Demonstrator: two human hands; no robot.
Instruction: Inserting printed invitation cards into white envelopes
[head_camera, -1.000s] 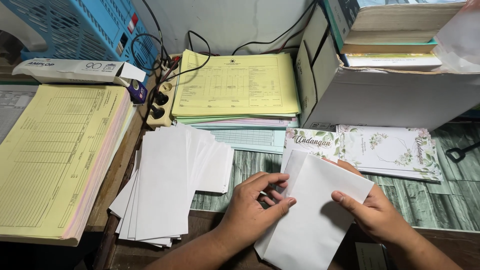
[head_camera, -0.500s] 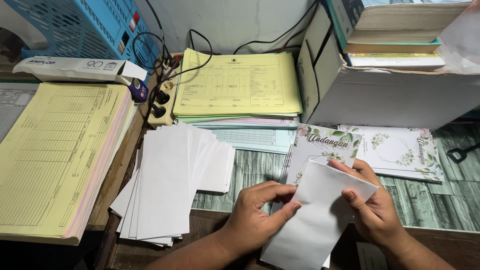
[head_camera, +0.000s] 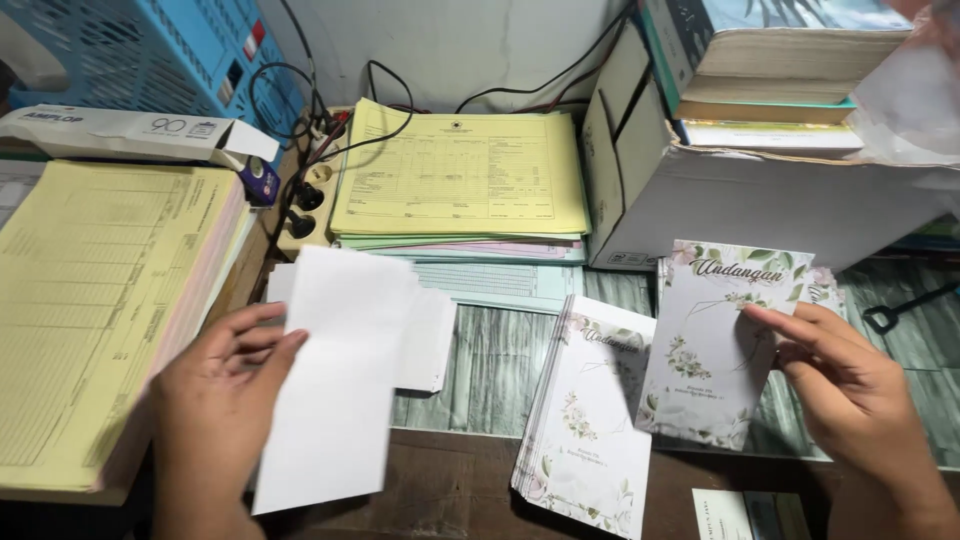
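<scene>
Lower left of the frame, the left hand (head_camera: 215, 400) pinches a plain white paper envelope (head_camera: 335, 380), the right hand (head_camera: 850, 390) grips a floral card (head_camera: 715, 350) mid-right, and a grey cardboard box (head_camera: 760, 205) holds books upper right.

Single head view, looking steeply down, close over cluttered desk (head_camera: 500, 360); wall at top edge.
</scene>
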